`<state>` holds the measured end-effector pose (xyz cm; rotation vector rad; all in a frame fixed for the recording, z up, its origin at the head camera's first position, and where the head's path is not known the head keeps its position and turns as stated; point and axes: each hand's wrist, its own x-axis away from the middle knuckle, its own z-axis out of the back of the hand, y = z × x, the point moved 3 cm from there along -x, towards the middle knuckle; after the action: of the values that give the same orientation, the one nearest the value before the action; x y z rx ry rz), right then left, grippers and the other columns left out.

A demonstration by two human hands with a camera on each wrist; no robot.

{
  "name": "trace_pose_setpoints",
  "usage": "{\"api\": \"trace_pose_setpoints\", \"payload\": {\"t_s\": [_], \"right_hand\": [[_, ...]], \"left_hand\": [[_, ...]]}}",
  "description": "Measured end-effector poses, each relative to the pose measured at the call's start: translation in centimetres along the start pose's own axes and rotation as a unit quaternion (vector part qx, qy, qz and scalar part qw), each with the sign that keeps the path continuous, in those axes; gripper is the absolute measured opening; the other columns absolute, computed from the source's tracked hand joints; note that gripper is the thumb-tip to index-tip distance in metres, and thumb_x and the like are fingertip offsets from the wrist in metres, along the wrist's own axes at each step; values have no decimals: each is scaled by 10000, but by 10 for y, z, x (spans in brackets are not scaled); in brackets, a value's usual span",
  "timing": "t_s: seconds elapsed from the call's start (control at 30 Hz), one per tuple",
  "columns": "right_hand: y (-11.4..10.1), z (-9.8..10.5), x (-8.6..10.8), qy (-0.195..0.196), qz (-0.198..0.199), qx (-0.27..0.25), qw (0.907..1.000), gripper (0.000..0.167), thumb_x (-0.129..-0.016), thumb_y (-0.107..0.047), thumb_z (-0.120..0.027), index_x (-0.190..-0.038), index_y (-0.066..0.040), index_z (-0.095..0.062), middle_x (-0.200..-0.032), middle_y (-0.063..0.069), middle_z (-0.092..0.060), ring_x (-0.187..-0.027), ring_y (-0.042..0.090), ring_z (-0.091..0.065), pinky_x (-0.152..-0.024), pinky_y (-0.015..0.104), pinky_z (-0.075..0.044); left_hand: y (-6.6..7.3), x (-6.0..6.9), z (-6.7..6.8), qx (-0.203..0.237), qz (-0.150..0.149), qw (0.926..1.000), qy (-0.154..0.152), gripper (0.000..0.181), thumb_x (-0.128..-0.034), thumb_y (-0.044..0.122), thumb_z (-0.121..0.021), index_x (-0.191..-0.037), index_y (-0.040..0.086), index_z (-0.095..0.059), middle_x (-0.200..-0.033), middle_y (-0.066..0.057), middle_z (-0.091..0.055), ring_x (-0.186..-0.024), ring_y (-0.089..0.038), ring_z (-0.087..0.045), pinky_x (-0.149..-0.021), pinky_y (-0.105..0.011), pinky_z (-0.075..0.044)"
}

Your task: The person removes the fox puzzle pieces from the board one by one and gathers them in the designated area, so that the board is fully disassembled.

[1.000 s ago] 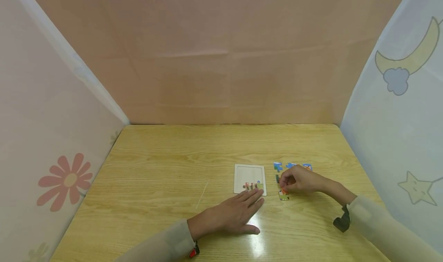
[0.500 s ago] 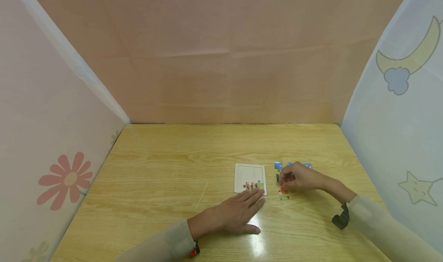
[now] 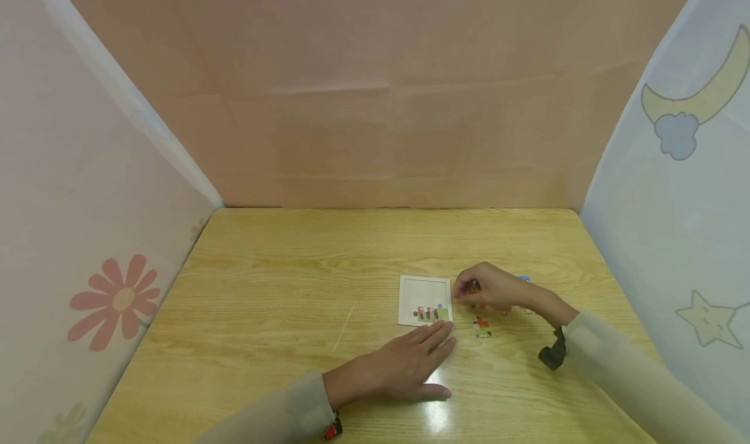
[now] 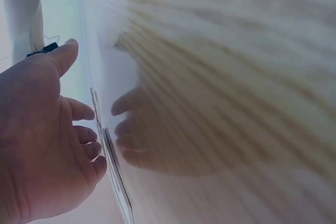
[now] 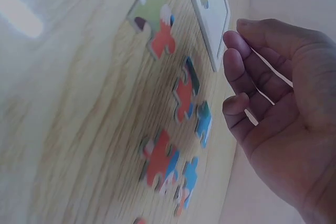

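Observation:
A pale wooden puzzle tray [image 3: 403,301] lies right of the table's middle, with joined striped and green jigsaw pieces [image 3: 430,314] along its near edge. My left hand [image 3: 398,369] lies flat, its fingertips at the tray's near edge. Just right of the tray hovers my right hand [image 3: 495,286], fingers loosely bent; the right wrist view shows nothing between thumb and fingers. Below it in that view lie a green-and-orange piece [image 5: 164,34], a red-and-green piece [image 5: 184,95], a blue piece [image 5: 203,124], a red piece [image 5: 157,161] and a blue-and-orange piece [image 5: 189,182].
Another blue piece [image 3: 523,278] shows behind the right wrist. The wooden table [image 3: 281,281] is walled by a plain cloth [image 3: 375,105] at the back and printed cloths at both sides. Each wrist wears a dark strapped device [image 3: 553,353].
My right hand has lifted from the loose pieces and moved left and away, towards the tray's right edge. My left hand has stayed put; the view has shifted slightly.

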<state>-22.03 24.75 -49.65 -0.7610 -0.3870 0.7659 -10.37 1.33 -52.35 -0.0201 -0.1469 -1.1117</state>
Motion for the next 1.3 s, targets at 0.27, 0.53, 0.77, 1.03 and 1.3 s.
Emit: {"api": "trace_pose_setpoints", "payload": {"t_s": [0.27,0.53,0.77,1.03,1.3], "right_hand": [[-2,-5,-23,-238,89,-129,9996,73,-994,-116,-758,-1052,-88,-793,-990,-20,-781,-863,78,-675,-771,267,-596],[-6,-8,-38,-451,338,-206,9982,107,-987,-73,-753,-1086,-45,-782,-1023,54,-784,-916,142,-710,-789,293,-600],[-5,-14,-52,-682,432,-284,9963,115,-971,-67,-771,-1080,-35,-786,-1023,57,-785,-905,166,-708,-805,287,-602],[-9,-16,-65,-1000,542,-459,9924,128,-962,-35,-770,-1089,-28,-790,-1027,65,-783,-892,178,-709,-805,302,-615],[-6,-20,-72,-1207,616,-754,9879,138,-956,-16,-770,-1092,-8,-788,-1007,92,-773,-862,178,-718,-776,287,-623]], "left_hand": [[5,-3,1,-193,33,9997,127,862,-1078,686,-345,-1672,63,-295,-1763,-176,-161,-1639,-284,-151,-1304,-339,-237],[6,-6,-3,-58,54,9999,-144,892,-1067,714,-308,-1694,84,-227,-1775,-171,-84,-1649,-290,-77,-1314,-360,-210],[6,-7,-6,-148,105,9996,-199,897,-1060,731,-289,-1698,104,-226,-1777,-159,-88,-1650,-278,-71,-1322,-365,-182],[5,-8,-5,3,97,9994,-323,898,-1061,726,-299,-1702,105,-204,-1779,-158,-69,-1651,-277,-57,-1323,-380,-182],[4,-8,-2,-40,88,9995,-292,896,-1057,727,-329,-1698,110,-230,-1779,-150,-96,-1650,-270,-84,-1319,-366,-193]]}}
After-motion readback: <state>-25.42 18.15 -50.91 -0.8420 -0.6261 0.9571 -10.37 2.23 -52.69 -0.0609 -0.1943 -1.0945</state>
